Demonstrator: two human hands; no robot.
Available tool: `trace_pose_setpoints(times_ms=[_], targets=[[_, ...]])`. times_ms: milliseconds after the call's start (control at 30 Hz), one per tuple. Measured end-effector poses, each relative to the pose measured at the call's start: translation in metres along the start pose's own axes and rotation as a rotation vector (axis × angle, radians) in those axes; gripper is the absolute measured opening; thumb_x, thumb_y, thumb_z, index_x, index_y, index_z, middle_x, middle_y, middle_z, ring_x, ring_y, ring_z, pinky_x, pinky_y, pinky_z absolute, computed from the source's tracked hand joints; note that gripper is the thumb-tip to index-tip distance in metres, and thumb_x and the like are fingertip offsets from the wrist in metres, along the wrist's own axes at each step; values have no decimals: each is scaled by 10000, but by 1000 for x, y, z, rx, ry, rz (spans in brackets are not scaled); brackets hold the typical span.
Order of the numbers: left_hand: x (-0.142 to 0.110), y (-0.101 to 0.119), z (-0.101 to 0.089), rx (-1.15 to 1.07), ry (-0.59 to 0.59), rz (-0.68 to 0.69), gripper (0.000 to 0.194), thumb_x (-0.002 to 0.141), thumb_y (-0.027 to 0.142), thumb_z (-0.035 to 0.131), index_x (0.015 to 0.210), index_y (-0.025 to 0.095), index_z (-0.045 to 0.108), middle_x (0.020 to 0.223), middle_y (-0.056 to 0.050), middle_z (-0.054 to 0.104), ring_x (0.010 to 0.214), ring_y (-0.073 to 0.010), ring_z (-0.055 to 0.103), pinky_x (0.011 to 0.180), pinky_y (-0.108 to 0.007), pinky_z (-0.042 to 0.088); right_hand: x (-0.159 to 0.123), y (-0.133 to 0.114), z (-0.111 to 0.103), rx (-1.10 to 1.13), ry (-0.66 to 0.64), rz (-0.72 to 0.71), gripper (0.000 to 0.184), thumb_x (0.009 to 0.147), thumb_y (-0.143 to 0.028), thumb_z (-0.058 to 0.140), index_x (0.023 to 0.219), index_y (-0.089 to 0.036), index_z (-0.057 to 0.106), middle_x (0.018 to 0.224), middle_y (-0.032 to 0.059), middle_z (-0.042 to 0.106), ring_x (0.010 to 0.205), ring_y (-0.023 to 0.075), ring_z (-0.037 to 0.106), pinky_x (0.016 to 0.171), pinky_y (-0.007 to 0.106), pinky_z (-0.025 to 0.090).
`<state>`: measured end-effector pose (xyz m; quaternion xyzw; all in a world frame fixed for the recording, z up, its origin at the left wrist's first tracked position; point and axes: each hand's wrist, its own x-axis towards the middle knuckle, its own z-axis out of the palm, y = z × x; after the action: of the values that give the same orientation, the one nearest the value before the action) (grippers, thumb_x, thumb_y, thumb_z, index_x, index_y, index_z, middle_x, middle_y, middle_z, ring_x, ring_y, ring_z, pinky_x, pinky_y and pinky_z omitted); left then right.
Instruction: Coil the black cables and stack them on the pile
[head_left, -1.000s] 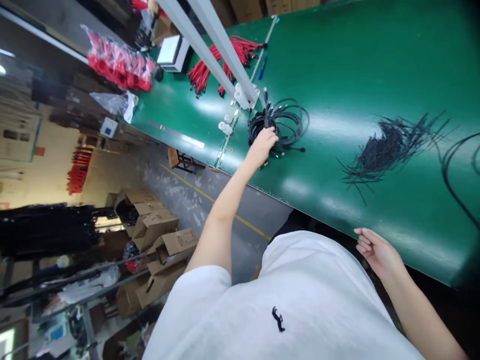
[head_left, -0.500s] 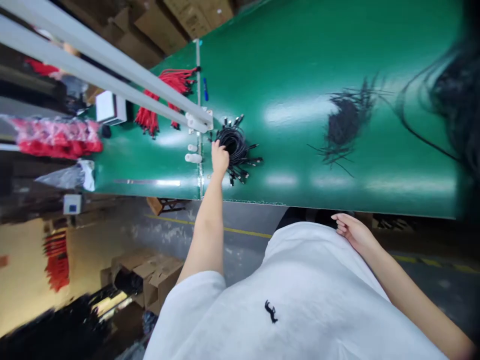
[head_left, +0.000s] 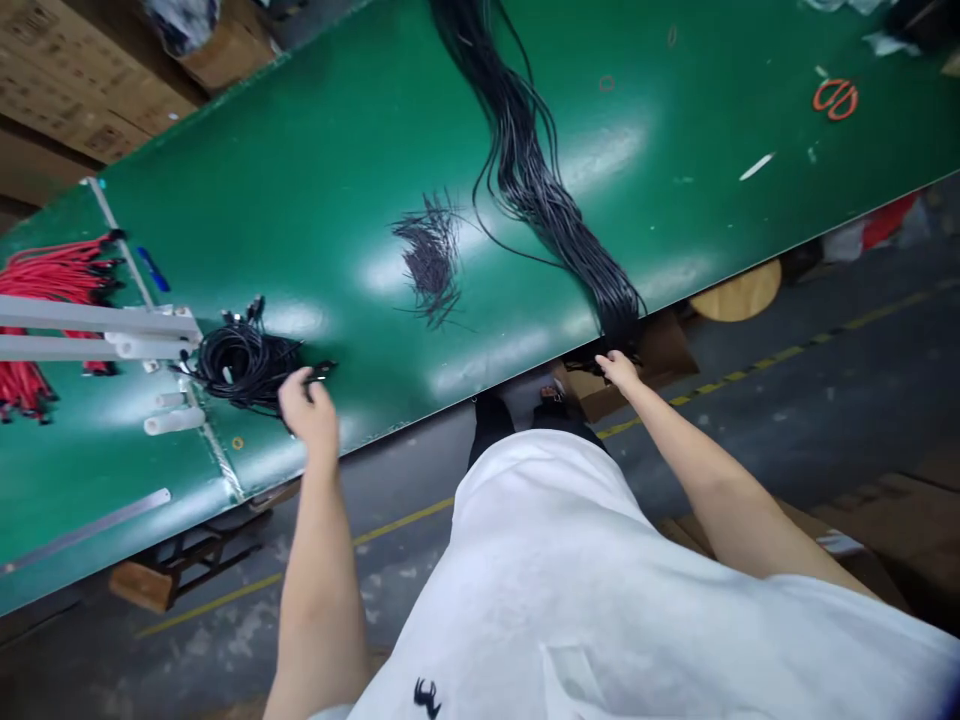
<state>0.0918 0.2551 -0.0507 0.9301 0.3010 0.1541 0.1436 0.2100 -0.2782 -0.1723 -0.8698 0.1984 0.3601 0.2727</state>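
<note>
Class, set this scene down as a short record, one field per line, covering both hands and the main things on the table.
Surface: green table
Left hand: at the right edge of the black coil; grip unclear
Right hand: at the near end of the long black bundle, by the table's front edge; grip unclear
Between coil and bundle: loose pile of thin black strips
Far left of view: red cables
Pen: blue, right of the red cables

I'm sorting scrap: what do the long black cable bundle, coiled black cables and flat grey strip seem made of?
Long cable bundle: probably smooth plastic or rubber outside; it drapes and catches highlights. Coiled cables: similar covering, bent in loops. Grey strip: likely dull metal, being straight and thin; plastic is possible.
</note>
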Motion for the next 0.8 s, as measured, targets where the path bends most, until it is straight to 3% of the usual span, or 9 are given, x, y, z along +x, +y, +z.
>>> trace_pose_setpoints(times_ms=[100,233,333,433,533,600,700,800], targets=[[-77,84,26,-167,-369,149,292,913,268,434,1096,189,648,1173,-97,706,1179,-230,624,1091,-434,456,21,-7,-4,-208,-76,-56,380,966,-437,571,1178,-127,625,1173,100,636,1056,195,621,941,417,521],[-166,182,58,-299,-883,303,315,935,273,468,1180,206,655,1258,-84,698,1202,-209,632,1093,-422,469,7,-5,-8,-421,-133,-228,372,973,-428,558,1142,-107,642,1169,118,647,1088,203,617,984,426,487],[-208,238,81,-356,-1037,364,429,915,261,552,1339,194,572,1370,-125,637,1283,-241,594,1112,-459,452,-16,6,-30,-511,-161,-415,372,1014,-392,454,1039,-96,679,1131,156,679,1090,216,622,966,355,447],[-230,281,103,-377,-1067,363,614,885,261,630,1462,155,448,1467,-184,541,1367,-288,521,1143,-484,417,-35,12,-62,-546,-150,-572,406,1018,-377,400,1015,-93,690,1152,199,679,1113,261,614,918,327,419],[-241,309,116,-440,-1095,373,712,875,263,652,1512,115,372,1512,-220,476,1402,-306,478,1169,-476,385,-47,5,-83,-514,-150,-673,413,1006,-374,390,975,-100,698,1128,202,688,1102,277,616,879,316,417],[-245,319,117,-525,-1115,366,767,873,263,649,1550,137,311,1514,-208,478,1376,-300,506,1154,-477,402,-50,-2,-89,-448,-213,-728,446,1001,-427,384,901,-138,710,1036,145,719,1016,232,644,840,281,431],[-249,319,110,-623,-1117,304,786,875,243,632,1573,200,275,1503,-164,506,1321,-274,559,1137,-460,420,-37,-6,-96,-328,-344,-727,440,953,-516,454,847,-188,728,879,54,734,802,153,658,753,232,461],[-255,306,100,-556,-1157,235,610,901,253,597,1490,207,446,1480,-122,545,1334,-249,547,1161,-419,391,0,6,-111,-240,-302,-590,387,913,-482,514,901,-163,733,866,74,730,720,153,645,715,250,482]])
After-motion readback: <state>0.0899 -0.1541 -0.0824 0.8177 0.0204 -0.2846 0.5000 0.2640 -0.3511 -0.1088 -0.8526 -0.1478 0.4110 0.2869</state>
